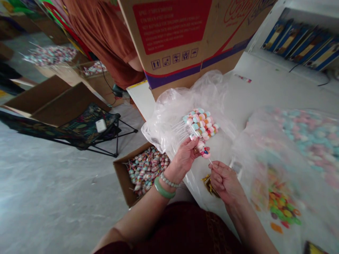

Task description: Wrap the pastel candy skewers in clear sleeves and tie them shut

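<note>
Gripping skewers; left hand [184, 157] clenched around bundled candy skewers [201, 123] above clear plastic bag [169, 120]; right hand [225, 181] pinching white stick [210, 161] below pink candy figure [203, 151]; cardboard carton [122, 176] of skewers on floor nearby

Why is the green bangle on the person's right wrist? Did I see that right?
Not quite: the green bangle is on the person's left wrist, not the right one. The head view shows it.
</note>
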Motion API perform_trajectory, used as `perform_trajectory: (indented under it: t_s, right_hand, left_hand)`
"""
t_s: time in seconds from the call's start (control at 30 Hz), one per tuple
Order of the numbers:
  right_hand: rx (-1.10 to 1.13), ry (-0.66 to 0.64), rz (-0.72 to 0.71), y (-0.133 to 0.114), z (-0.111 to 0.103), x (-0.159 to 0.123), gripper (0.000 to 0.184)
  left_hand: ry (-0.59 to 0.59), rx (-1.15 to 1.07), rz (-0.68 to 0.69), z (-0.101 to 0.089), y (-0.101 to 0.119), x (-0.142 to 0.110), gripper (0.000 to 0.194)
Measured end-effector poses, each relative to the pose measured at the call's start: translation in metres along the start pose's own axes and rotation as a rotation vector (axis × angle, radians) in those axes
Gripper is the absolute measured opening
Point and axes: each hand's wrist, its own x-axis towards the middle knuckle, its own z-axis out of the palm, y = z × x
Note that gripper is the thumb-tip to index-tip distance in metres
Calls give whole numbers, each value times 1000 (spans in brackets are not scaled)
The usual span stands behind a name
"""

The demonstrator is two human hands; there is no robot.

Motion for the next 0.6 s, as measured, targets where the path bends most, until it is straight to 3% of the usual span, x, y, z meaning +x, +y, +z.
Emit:
perform_trajectory:
  t_s: [0.27, 0.5, 0.6]
  right_hand:
    - [-86, 16, -4, 4, 0, 1, 24]
    - [-40, -51, 45, 5, 1, 3, 21]
    - [-42, -47, 55, 6, 2, 4, 22]
  left_hand:
    - [185, 53, 91, -4, -1, 4, 24]
    - [127, -183, -35, 4, 2, 3, 14]
    - [170, -154, -2, 4, 3, 4, 14]
